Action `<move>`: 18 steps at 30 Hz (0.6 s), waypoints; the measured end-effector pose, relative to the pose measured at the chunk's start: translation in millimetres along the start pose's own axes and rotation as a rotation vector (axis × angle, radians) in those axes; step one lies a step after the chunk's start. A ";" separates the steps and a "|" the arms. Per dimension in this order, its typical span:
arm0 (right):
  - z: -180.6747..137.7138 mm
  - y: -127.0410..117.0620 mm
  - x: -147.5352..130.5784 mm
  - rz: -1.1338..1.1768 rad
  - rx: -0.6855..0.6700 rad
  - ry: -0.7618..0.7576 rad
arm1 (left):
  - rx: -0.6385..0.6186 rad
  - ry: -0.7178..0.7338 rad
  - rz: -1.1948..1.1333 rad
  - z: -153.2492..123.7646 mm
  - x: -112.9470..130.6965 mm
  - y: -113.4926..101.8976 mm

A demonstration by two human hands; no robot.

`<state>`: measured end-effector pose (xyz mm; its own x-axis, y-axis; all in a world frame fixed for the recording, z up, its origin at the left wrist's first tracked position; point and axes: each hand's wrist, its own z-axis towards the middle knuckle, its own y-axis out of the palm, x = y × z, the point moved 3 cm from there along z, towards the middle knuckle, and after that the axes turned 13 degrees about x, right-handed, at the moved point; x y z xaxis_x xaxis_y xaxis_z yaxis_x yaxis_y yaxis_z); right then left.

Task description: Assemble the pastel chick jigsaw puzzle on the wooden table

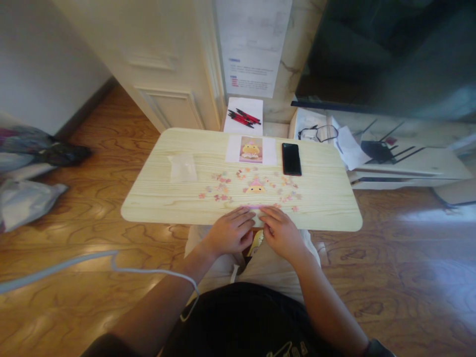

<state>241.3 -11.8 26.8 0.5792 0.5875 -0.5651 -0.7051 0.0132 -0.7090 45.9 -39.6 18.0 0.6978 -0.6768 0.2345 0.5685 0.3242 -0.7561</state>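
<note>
At the table's front edge, my left hand (232,230) and my right hand (280,230) face each other with bent fingers close together. Between their fingertips lies a pinkish strip of jigsaw puzzle pieces (254,206), gripped at its left and right ends. Just beyond it sits a joined part of the puzzle (256,186), showing a yellow face under a pink hat. Loose puzzle pieces (222,197) are scattered around that part on both sides. Behind them is a printed sheet (251,150) with a picture of a yellow figure in a pink hat.
A black phone (291,159) lies right of the sheet on the pale wooden table (148,198). A clear plastic bag (183,168) is at left. Red and black pens (244,118) rest on white paper behind the table. A grey cable (156,271) crosses my left forearm.
</note>
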 end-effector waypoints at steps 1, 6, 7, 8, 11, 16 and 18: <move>0.3 0.3 -0.3 0.000 -0.002 0.000 | 0.004 -0.004 -0.003 -0.2 -0.7 -0.4; 1.2 2.8 -1.2 -0.001 -0.015 0.004 | 0.010 -0.020 -0.006 -1.5 -3.7 -1.7; 1.4 3.2 -1.3 -0.001 -0.016 0.003 | 0.006 -0.020 -0.006 -1.8 -4.0 -1.8; 1.6 3.6 -1.3 -0.001 -0.016 0.003 | 0.003 -0.022 -0.008 -2.1 -4.2 -1.9; 2.6 4.1 -1.3 -0.001 -0.012 0.005 | -0.002 -0.029 -0.023 -2.9 -4.3 -1.9; 3.9 3.4 -2.2 -0.002 -0.006 0.010 | 0.002 -0.031 -0.020 -3.9 -4.0 -1.1; 3.8 3.1 -2.7 0.002 -0.004 0.013 | 0.000 -0.035 -0.019 -4.1 -3.9 -0.9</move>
<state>236.0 -10.3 27.8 0.5831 0.5770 -0.5718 -0.7044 0.0085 -0.7098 40.9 -40.0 15.2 0.7017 -0.6593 0.2701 0.5820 0.3117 -0.7511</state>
